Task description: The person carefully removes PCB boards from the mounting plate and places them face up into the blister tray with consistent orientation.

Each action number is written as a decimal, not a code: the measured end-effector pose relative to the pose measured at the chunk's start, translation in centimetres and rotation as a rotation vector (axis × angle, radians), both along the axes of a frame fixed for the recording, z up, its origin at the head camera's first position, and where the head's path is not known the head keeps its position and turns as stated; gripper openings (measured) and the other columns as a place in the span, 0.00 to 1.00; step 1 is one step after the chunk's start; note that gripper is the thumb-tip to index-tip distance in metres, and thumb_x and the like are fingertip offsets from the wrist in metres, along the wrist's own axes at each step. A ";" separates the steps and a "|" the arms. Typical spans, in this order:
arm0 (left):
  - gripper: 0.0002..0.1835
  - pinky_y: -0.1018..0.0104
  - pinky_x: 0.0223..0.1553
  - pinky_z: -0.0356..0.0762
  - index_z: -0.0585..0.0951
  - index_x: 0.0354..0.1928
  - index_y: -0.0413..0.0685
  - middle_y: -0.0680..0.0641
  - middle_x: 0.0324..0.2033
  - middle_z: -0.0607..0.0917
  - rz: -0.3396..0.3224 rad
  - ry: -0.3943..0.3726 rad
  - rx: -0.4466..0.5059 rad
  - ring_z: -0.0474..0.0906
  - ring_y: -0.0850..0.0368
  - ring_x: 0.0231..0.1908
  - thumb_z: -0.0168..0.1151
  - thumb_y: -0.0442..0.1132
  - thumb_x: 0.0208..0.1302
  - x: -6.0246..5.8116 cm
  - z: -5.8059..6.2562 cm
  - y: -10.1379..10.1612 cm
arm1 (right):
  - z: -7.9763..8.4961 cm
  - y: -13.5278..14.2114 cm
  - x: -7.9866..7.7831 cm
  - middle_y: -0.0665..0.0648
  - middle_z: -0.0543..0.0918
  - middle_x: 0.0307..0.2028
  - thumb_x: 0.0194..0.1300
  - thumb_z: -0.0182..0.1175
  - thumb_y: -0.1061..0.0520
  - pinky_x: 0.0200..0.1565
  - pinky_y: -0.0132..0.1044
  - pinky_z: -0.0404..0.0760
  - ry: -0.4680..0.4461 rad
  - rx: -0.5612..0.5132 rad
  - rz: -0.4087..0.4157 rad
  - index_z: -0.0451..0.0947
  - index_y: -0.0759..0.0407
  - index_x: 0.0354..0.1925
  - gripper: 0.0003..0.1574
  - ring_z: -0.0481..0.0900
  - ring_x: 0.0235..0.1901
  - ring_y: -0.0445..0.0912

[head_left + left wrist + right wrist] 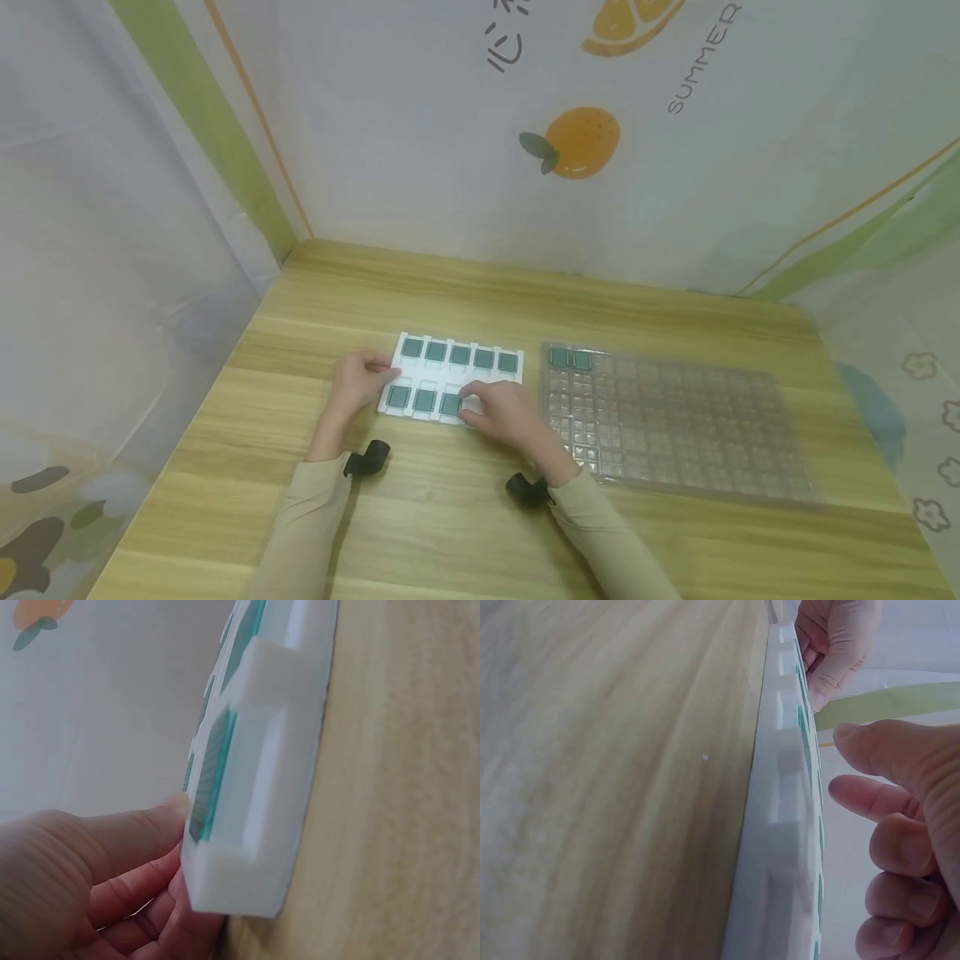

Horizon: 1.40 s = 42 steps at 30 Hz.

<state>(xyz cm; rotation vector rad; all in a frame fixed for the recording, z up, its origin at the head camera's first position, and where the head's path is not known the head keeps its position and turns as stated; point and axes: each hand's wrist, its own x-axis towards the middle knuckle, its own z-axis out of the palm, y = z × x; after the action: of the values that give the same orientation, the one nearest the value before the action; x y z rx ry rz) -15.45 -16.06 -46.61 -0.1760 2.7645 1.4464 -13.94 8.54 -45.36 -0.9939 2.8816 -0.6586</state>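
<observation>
A white plastic tray (427,375) with two rows of slots lies on the table, holding several square green chips (460,355). My left hand (358,382) pinches the tray's left edge, thumb on top and fingers curled at the side, as the left wrist view shows. Over the tray's lower right part hovers my right hand (504,410), beside a green chip (451,404) in the near row. In the right wrist view its thumb and forefinger stand apart with nothing visible between them. The hand hides the right end of that row.
To the right lies a clear plastic tray (675,417) with many small compartments. Two green chips (571,359) sit in its far left corner. The wooden table (427,517) meets a printed curtain (420,167) behind. A black wrist mount (367,458) sits on each arm.
</observation>
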 end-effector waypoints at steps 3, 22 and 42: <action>0.12 0.57 0.35 0.80 0.81 0.37 0.27 0.33 0.32 0.84 -0.005 0.005 0.004 0.81 0.42 0.33 0.65 0.32 0.56 0.0 0.0 0.0 | -0.1 -0.2 0.0 0.41 0.59 0.11 0.59 0.64 0.48 0.16 0.27 0.59 -0.005 -0.002 0.006 0.81 0.54 0.43 0.15 0.56 0.13 0.35; 0.12 0.58 0.34 0.79 0.81 0.37 0.28 0.34 0.32 0.84 -0.002 0.003 -0.005 0.81 0.43 0.33 0.66 0.33 0.55 -0.1 -0.1 -0.1 | -0.3 -1.2 -0.1 0.45 0.72 0.14 0.56 0.66 0.46 0.17 0.28 0.64 0.013 0.051 -0.033 0.82 0.53 0.41 0.17 0.63 0.14 0.36; 0.12 0.59 0.34 0.79 0.81 0.37 0.28 0.33 0.32 0.84 -0.003 0.012 0.003 0.81 0.43 0.33 0.66 0.33 0.55 -0.1 -0.1 0.0 | -0.3 -1.9 -0.1 0.48 0.75 0.14 0.52 0.68 0.47 0.16 0.28 0.63 0.044 0.089 -0.089 0.83 0.54 0.39 0.17 0.66 0.16 0.39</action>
<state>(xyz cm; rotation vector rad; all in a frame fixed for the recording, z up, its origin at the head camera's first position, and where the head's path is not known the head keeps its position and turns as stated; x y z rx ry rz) -15.54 -16.10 -46.68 -0.1644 2.7703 1.4561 -13.99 6.68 -45.66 -0.8854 2.9791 -0.5142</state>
